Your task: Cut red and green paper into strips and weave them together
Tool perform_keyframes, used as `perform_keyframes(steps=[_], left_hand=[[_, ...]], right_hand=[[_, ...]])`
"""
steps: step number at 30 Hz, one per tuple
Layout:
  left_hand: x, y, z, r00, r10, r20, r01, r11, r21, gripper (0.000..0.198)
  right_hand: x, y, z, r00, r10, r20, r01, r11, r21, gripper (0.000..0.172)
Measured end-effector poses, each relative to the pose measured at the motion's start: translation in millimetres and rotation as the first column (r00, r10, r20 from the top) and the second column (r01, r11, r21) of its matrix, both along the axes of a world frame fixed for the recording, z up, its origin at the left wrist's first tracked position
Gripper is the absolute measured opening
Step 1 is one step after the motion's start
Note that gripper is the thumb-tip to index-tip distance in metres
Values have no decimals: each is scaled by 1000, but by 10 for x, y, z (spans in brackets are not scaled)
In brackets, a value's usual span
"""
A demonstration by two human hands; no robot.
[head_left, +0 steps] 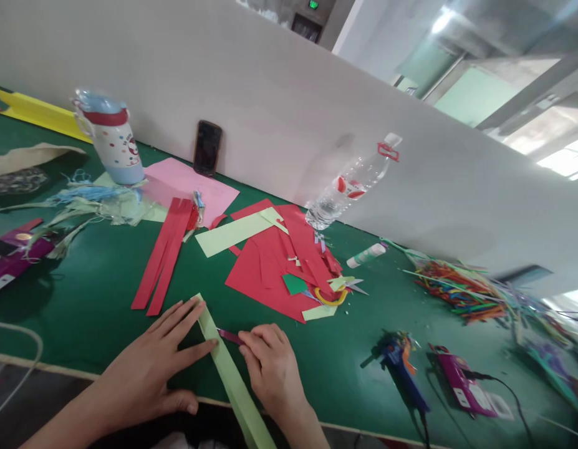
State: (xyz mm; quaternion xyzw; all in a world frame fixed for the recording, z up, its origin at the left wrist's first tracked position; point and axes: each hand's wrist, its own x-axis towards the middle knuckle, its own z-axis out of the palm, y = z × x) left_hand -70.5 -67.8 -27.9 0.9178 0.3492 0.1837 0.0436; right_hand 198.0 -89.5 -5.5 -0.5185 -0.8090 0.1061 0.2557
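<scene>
A long folded strip of light green paper (pixel 227 368) runs from the table toward my lap, over the front edge. My left hand (pixel 153 358) lies with fingers stretched and spread, its fingertips touching the strip's far end and left side. In my right hand (pixel 272 358) is a slim purple craft knife (pixel 230 337), pinched between thumb and fingers. Its narrow tip points at the strip's right edge; whether it touches the paper I cannot tell. Beyond my left hand lie red paper strips (pixel 162 262).
Red paper scraps (pixel 251 274) and yellow-handled scissors (pixel 333 298) lie ahead. A glue stick (pixel 366 255), plastic bottle (pixel 349 187), phone (pixel 207 148) and flask (pixel 111 140) stand or lie farther back. A blue glue gun (pixel 403 371) and purple box-like device (pixel 461 380) with cords sit right.
</scene>
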Motion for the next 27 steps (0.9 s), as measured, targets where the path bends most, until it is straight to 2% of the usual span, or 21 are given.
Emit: perform_keyframes(steps=[9,14,23,27], left_hand=[[-37,27,-39,999,-50,-20,49,998,-29,84],[-37,30,-38,998,-45,32,46,998,-39,83],[-32,41,-20,998,-60,-4,60,998,-5,87],[-31,38,-28,998,-56,38,57,998,-27,85]], right_hand=[[-56,-5,-21,1000,-8,6,8,1000,21,21],[-39,10,-9,1000,-4,-6,4,999,39,22],[-75,54,5,1000,1,11,-1,1000,28,23],[-52,62,4,1000,-5,4,5,1000,30,22]])
